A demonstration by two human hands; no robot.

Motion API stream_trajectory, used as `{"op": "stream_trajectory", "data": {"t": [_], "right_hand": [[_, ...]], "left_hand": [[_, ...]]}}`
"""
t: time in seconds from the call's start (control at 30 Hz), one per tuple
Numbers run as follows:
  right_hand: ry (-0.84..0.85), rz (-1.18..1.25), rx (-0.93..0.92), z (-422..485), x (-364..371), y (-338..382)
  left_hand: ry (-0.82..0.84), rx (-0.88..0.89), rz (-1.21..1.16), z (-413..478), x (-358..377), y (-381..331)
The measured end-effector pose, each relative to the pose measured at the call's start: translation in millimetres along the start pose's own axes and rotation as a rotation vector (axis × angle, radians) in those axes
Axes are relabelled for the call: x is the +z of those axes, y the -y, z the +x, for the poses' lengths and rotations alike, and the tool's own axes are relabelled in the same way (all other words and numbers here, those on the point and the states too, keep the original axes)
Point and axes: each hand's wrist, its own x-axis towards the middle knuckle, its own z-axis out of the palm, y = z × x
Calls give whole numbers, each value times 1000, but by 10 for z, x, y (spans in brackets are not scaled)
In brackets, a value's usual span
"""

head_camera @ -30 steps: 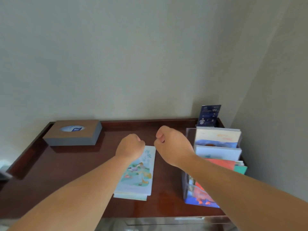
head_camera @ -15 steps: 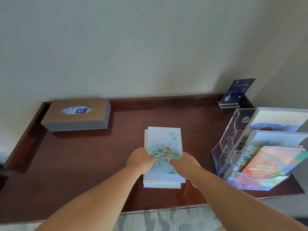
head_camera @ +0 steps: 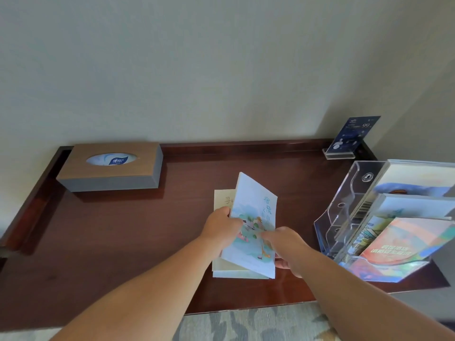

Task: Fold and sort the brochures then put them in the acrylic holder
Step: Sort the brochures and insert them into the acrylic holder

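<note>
The step in hand is judged to be sorting. Over the middle of the bench (head_camera: 110, 242) a blue brochure (head_camera: 256, 217), folded as far as can be seen, is held tilted and raised off a small stack, gripped by both hands. For the next move, it would need to be carried right to the acrylic holder (head_camera: 344, 217), matched by its cover to a tier, and slid in upright behind the clear lip without the thin paper being bent.

One bench is counted. One acrylic holder is stood at its right end, stepped in what appear to be four tiers, and printed brochures are seen in each; how many sit in each tier cannot be told. One tissue box (head_camera: 110, 168) is set at the back left, well apart. One blue brochure is held. In the stack, one cream brochure (head_camera: 222, 199) is seen, and a paler edge below it suggests a second. Two hands are counted: the blue brochure's left edge is clasped by the left hand (head_camera: 221, 227), its lower right edge pinched by the right hand (head_camera: 288, 247). One small sign card (head_camera: 352, 136) is stood in the back right corner.
</note>
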Motion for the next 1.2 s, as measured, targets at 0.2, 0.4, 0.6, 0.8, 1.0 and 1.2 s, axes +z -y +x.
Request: {"op": "stream_trajectory", "data": {"t": [0.2,0.4,0.6,0.8,1.0,1.2], "right_hand": [[-35,-42,-143,-24,9,159],[-107,-11,-163,-10,-14,293],[-93,71,-224,-2,-62,318],[-55,-207,-245,4,-4,258],[-16,-342,-164,54,138,218],[-8,-154,-100,90,116,166]], "left_hand": [[37,-70,-263,-10,-159,27],[133,-121,-479,-40,-202,-22],[72,-86,-379,-7,-199,-18],[-185,-115,199,51,-135,118],[-157,-188,267,98,-73,275],[-182,-251,53,115,-74,213]]}}
